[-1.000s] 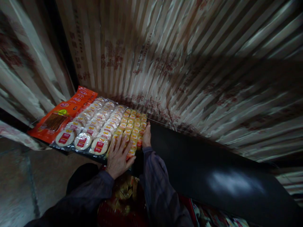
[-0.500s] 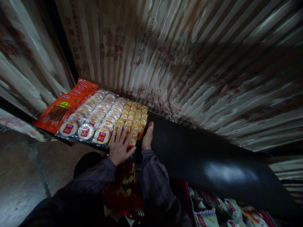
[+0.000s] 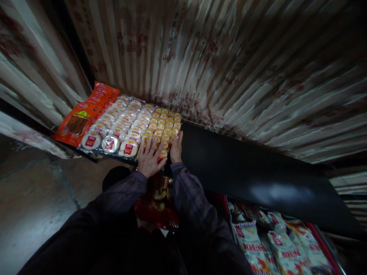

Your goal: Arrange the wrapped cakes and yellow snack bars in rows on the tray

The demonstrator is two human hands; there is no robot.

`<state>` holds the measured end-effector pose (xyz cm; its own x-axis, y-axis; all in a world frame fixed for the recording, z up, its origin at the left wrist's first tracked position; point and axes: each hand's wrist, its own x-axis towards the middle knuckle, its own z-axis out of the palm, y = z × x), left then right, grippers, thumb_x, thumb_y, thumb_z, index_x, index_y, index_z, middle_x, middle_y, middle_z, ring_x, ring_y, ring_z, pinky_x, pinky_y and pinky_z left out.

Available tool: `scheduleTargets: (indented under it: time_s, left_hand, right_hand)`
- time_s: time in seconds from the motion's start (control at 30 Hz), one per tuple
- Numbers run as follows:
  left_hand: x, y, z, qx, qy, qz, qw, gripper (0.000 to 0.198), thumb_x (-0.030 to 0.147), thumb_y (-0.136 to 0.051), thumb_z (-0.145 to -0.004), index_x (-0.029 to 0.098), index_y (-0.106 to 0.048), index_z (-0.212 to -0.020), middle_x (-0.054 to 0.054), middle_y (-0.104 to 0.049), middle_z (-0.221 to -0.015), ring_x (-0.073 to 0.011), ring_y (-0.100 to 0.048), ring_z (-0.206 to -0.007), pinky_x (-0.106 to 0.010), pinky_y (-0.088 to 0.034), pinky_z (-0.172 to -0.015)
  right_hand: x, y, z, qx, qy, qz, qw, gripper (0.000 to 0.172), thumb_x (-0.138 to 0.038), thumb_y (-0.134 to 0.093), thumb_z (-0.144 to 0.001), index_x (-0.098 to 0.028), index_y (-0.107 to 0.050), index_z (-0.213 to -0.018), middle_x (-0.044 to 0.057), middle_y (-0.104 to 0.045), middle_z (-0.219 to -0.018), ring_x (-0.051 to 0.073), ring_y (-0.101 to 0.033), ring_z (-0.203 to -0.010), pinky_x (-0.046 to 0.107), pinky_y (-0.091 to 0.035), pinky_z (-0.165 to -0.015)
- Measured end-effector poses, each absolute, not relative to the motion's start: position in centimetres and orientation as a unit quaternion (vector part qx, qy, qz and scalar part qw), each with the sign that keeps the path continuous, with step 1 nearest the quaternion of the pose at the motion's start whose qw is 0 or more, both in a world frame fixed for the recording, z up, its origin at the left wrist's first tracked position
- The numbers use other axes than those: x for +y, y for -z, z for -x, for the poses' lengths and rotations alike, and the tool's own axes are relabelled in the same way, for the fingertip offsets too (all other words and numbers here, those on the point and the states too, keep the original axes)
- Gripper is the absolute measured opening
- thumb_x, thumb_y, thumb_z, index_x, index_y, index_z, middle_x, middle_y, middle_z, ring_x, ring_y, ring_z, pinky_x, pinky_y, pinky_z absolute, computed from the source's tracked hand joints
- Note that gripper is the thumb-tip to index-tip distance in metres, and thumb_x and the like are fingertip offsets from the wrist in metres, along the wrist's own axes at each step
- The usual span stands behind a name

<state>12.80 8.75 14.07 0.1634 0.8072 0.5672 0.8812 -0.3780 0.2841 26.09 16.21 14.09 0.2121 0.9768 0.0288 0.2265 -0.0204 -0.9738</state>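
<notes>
My left hand (image 3: 149, 157) lies with fingers spread on the front of a block of small yellow-wrapped snacks (image 3: 163, 124), set in rows on a black shelf. Upright along the right side of that block, my right hand (image 3: 176, 148) presses its palm inward, fingers straight. Neither hand grips anything. To the left of the yellow snacks stand rows of round white wrapped cakes (image 3: 109, 144) with red labels. Beyond them, at the shelf's left end, lies an orange snack packet (image 3: 77, 125) with a window showing brown strips.
The black shelf (image 3: 243, 164) runs on to the right. Pleated printed sheeting (image 3: 206, 72) hangs behind it. Below are a red basket (image 3: 156, 214) holding gold-wrapped pieces and a red-edged crate (image 3: 321, 242) of pale snack packets. Tiled floor (image 3: 37, 194) shows at left.
My view has tilted downward, so the shelf sits higher and more of the crate of packets shows. My right hand is now closer against the side of the yellow snacks.
</notes>
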Motion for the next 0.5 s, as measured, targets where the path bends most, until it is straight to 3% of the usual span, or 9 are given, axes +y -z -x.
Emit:
scheduleTargets:
  time_s: [0.1,0.23,0.37,0.43,0.5]
  left_hand:
    - [8.3,-13.6,-12.4,-0.541,0.335,0.771,0.037,0.060,0.042,-0.054,-0.088,0.020,-0.045,-0.144,-0.014,-0.038,-0.153,-0.0313,-0.019,-0.148,-0.057,-0.007,-0.120]
    - [4.4,-13.0,-12.1,-0.519,0.372,0.770,0.010,0.040,0.024,-0.048,-0.090,0.018,-0.060,-0.128,-0.012,-0.055,-0.141,-0.0262,-0.033,-0.143,-0.051,-0.021,-0.119]
    - [-2.2,-11.5,-13.1,-0.522,0.378,0.754,-0.125,0.029,0.013,-0.043,-0.087,0.019,-0.069,-0.099,-0.008,-0.070,-0.111,-0.0210,-0.058,-0.119,-0.039,-0.046,-0.102]
    - [-4.4,-10.1,-14.1,-0.535,0.323,0.745,-0.235,0.030,0.011,-0.044,-0.085,0.019,-0.069,-0.099,-0.008,-0.070,-0.108,-0.0186,-0.064,-0.105,-0.034,-0.051,-0.095]
    - [-5.1,-8.5,-15.2,-0.579,0.250,0.698,-0.338,0.033,0.006,-0.047,-0.079,0.019,-0.068,-0.100,-0.008,-0.069,-0.110,-0.0188,-0.064,-0.103,-0.034,-0.051,-0.096]
  right_hand:
    - [13.9,-14.4,-26.4,-0.476,-0.331,0.587,0.564,0.076,-0.062,-0.026,-0.093,-0.014,-0.024,-0.152,0.012,-0.025,-0.159,0.019,-0.024,-0.147,0.040,-0.017,-0.122]
    - [7.0,-14.6,-27.3,-0.425,-0.295,0.568,0.640,0.057,-0.053,-0.030,-0.095,-0.018,-0.042,-0.138,0.013,-0.054,-0.136,0.019,-0.053,-0.125,0.038,-0.042,-0.105]
    - [-1.3,-11.5,-28.5,-0.466,-0.365,0.601,0.537,0.044,-0.051,-0.039,-0.092,-0.020,-0.060,-0.115,0.006,-0.068,-0.093,0.018,-0.064,-0.086,0.034,-0.049,-0.085]
    - [-4.0,-8.8,-28.9,-0.498,-0.428,0.610,0.444,0.038,-0.051,-0.048,-0.087,-0.022,-0.065,-0.104,0.005,-0.070,-0.089,0.020,-0.064,-0.083,0.035,-0.049,-0.085]
    - [-5.1,-6.2,-29.0,-0.463,-0.450,0.656,0.392,0.029,-0.049,-0.061,-0.079,-0.023,-0.068,-0.091,0.003,-0.071,-0.090,0.023,-0.064,-0.089,0.038,-0.048,-0.089]
